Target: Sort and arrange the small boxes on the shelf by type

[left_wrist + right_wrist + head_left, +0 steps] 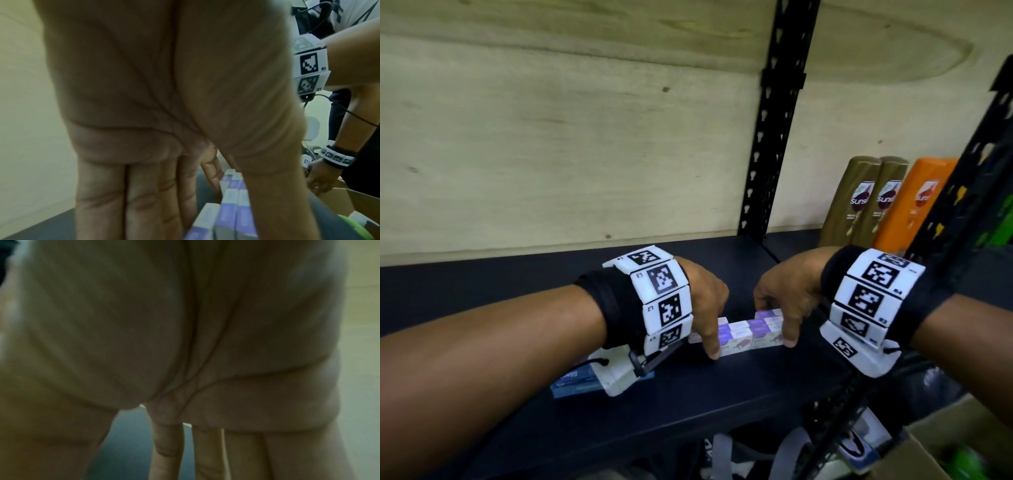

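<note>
A row of small purple-and-white boxes (739,337) stands on the dark shelf (517,291), two high at its right end. My left hand (705,301) spans the row's left part, with its thumb down in front and its fingers behind. My right hand (784,301) does the same at the right end, thumb tip on the shelf by the last box. In the left wrist view my left hand (185,186) has straight fingers, and the boxes (230,211) lie between them and the thumb. The right wrist view shows my right hand (205,386) with straight fingers; no boxes are visible there.
A flat blue box (575,380) lies under my left wrist near the shelf's front edge. Two brown bottles (859,202) and an orange bottle (914,202) stand at the back right. Black uprights (770,137) frame the bay. Another person's hand (322,177) reaches into a cardboard box (945,445) below.
</note>
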